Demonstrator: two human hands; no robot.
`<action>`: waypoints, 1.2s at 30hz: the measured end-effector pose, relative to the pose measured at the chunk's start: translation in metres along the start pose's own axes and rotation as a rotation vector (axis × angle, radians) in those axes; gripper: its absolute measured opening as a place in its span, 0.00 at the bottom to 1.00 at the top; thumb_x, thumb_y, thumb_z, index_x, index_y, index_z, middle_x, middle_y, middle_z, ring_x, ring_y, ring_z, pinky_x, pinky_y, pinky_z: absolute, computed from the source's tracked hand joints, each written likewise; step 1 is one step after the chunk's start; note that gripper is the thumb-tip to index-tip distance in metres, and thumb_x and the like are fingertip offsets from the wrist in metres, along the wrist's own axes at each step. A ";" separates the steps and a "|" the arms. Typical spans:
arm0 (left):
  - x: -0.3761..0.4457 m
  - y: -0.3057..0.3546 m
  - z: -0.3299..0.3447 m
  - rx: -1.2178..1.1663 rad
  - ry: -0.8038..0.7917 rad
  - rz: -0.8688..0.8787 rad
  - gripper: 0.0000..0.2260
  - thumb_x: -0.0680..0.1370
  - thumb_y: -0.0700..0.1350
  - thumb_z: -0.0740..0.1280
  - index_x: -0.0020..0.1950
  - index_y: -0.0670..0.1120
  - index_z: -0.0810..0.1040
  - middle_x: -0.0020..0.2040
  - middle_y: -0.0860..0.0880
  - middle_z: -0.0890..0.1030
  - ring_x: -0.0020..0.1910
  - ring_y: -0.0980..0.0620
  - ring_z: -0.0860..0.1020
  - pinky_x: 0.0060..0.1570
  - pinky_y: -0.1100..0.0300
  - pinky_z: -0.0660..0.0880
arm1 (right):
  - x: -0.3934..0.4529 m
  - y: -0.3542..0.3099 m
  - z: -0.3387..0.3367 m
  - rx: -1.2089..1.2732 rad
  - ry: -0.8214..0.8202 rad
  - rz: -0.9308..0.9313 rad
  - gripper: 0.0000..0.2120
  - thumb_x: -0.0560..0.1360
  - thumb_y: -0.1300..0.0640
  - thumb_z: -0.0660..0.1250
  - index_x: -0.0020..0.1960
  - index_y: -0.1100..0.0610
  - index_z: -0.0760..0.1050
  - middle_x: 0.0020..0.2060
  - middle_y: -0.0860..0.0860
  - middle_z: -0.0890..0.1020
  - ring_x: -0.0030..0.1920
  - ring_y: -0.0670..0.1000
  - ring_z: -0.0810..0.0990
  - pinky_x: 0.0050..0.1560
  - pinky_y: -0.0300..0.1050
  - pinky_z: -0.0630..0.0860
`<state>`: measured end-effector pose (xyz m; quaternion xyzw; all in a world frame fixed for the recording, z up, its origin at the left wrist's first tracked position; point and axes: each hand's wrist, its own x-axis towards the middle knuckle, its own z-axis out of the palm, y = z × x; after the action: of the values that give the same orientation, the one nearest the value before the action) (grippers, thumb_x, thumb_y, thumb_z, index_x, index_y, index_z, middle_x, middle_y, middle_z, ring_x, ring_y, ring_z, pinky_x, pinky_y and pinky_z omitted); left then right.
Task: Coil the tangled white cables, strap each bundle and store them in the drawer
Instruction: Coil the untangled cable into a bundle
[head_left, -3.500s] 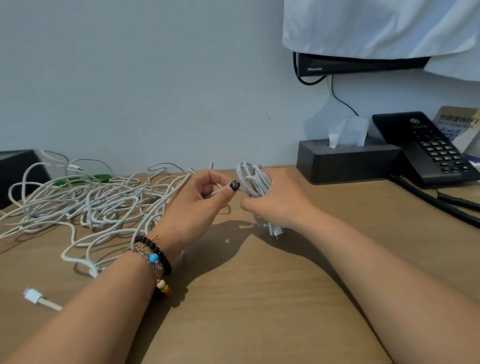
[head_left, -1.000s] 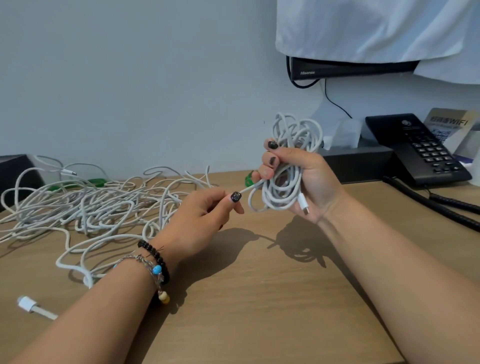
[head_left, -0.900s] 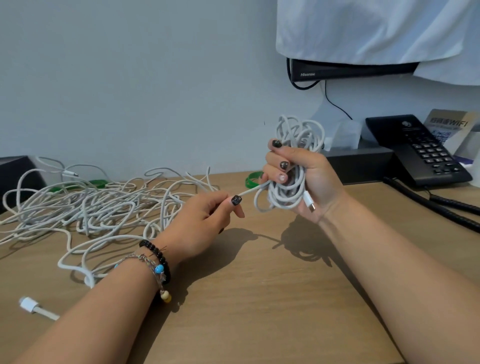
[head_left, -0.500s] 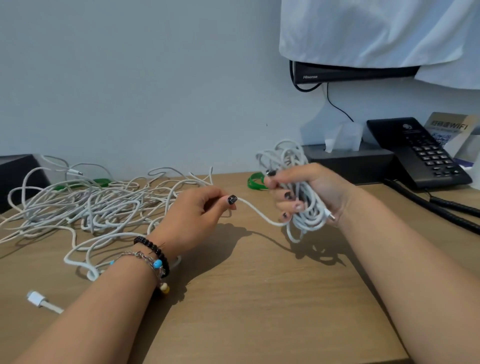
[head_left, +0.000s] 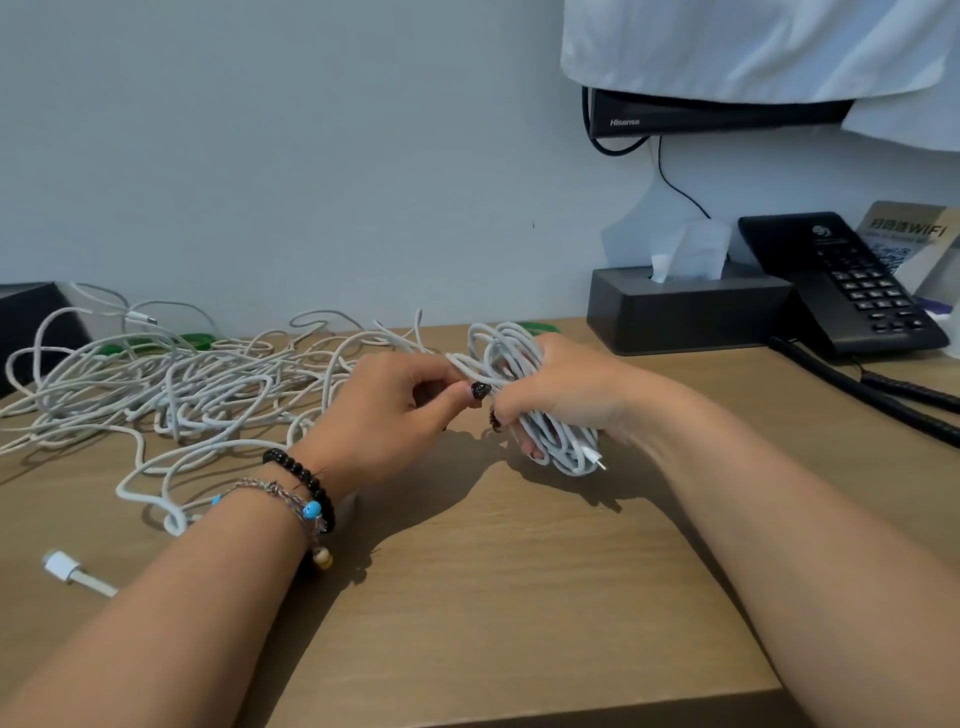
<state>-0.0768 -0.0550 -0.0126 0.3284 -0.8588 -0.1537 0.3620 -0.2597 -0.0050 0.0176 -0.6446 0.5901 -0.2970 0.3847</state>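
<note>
Right hand (head_left: 566, 395) grips the cable coil (head_left: 524, 400); left hand (head_left: 387, 410) pinches its loose strand.
"Hisense" monitor (head_left: 717, 111) above; card (head_left: 906, 234) apparently reads "WIFI"; bare desk (head_left: 519, 597) toward the near edge.

- The counter (head_left: 493, 597) is light brown with a fine wood grain.
- The tangled cables (head_left: 171, 384) at its far left are white; the coiled bundle (head_left: 519, 364) is white too.
- Green straps (head_left: 197, 340) show among the cables.
- The tissue box (head_left: 685, 312) and the telephone (head_left: 852, 291) are black.
- One bracelet (head_left: 304, 480) has black beads; another carries a blue bead.
- The thumbnail (head_left: 480, 389) is painted black.
</note>
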 end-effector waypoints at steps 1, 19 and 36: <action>0.000 0.000 -0.001 0.002 0.008 0.011 0.08 0.77 0.45 0.69 0.40 0.48 0.84 0.28 0.51 0.78 0.27 0.58 0.71 0.28 0.67 0.65 | 0.001 -0.001 0.001 -0.036 0.033 -0.005 0.08 0.70 0.64 0.70 0.49 0.62 0.75 0.31 0.57 0.81 0.28 0.52 0.79 0.32 0.43 0.79; 0.001 -0.008 -0.016 -0.040 0.137 0.008 0.13 0.82 0.44 0.62 0.38 0.51 0.74 0.26 0.54 0.66 0.26 0.56 0.65 0.28 0.67 0.60 | 0.002 0.008 0.004 0.425 -0.024 -0.045 0.05 0.75 0.67 0.66 0.51 0.65 0.77 0.30 0.55 0.79 0.28 0.52 0.79 0.38 0.48 0.81; 0.002 -0.003 -0.016 -0.107 0.197 0.044 0.14 0.79 0.53 0.62 0.33 0.55 0.75 0.25 0.55 0.65 0.26 0.56 0.64 0.28 0.64 0.59 | 0.012 0.007 -0.017 1.045 0.251 -0.301 0.09 0.77 0.67 0.62 0.40 0.58 0.69 0.23 0.51 0.69 0.23 0.48 0.70 0.35 0.42 0.76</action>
<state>-0.0654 -0.0589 -0.0023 0.3032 -0.8166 -0.1583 0.4649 -0.2764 -0.0196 0.0194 -0.4050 0.3072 -0.6762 0.5332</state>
